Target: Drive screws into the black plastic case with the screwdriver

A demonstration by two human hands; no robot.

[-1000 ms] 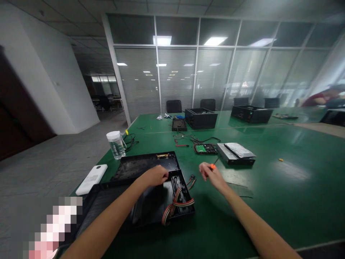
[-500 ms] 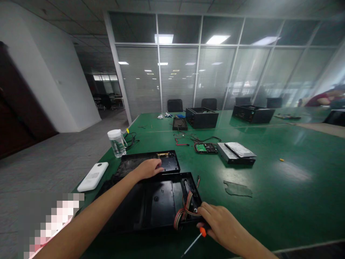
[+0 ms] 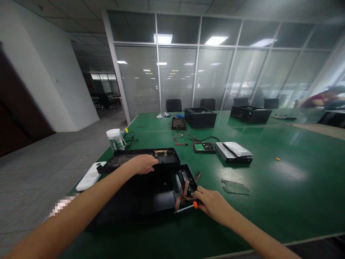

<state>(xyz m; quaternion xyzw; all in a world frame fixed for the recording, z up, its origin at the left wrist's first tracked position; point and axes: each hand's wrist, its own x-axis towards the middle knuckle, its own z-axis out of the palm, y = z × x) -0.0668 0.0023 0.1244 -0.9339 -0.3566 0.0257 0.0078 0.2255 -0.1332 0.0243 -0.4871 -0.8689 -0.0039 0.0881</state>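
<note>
My left hand (image 3: 145,164) is closed over the near edge of a shallow black case panel (image 3: 129,155), its fingertips partly hidden. This panel is slightly tilted and has a brass-coloured connector strip near its right end. Closer to me, a second black panel (image 3: 151,194) hangs at a slant, bundled striped wires (image 3: 185,190) at its right end. My right hand (image 3: 211,201) grips that right edge. The same hand also keeps a screwdriver (image 3: 188,207) with an orange handle tip, its shaft pointing left.
Behind the panels stand a water bottle (image 3: 115,139), a circuit-board part (image 3: 204,147) and a silver-topped drive (image 3: 234,152). A white phone-like device (image 3: 87,178) lies left, near the table edge. A thin dark sheet (image 3: 235,187) lies right. Two black cases (image 3: 201,118) stand farther back.
Both black panels have shifted and tilted, the near one's right end moving up and left with my right hand. The screwdriver has swung from pointing downward to nearly level.
</note>
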